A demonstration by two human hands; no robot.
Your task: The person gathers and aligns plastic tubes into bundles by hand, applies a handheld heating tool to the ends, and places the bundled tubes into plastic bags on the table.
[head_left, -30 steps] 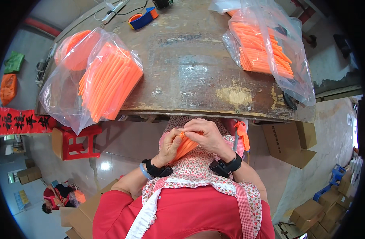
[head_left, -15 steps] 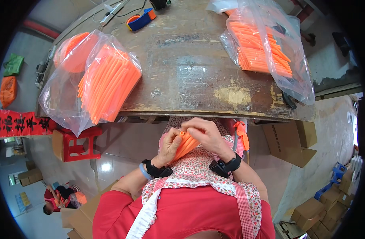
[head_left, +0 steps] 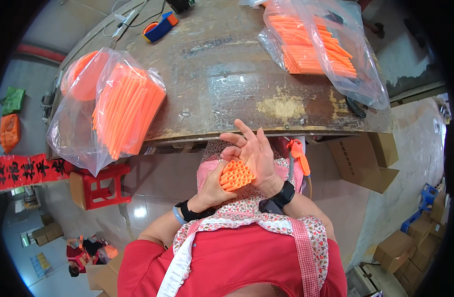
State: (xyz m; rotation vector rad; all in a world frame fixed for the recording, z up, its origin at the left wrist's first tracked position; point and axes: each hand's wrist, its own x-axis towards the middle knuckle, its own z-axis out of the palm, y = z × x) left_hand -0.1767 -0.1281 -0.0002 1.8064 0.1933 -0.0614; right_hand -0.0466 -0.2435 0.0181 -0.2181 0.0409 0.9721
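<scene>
The bundle of orange tubes (head_left: 236,174) sat end-on between both palms just below the table edge (head_left: 227,137), the left hand (head_left: 213,189) cupped tight beneath it while the right hand (head_left: 256,156), fingers spread, pressed alongside, seemingly squaring the ends.

I see a red short-sleeved top under a floral apron (head_left: 247,218) with red gingham straps, a black band and blue bracelet (head_left: 179,216) at seven o'clock, a black wristwatch (head_left: 281,195) opposite.
</scene>
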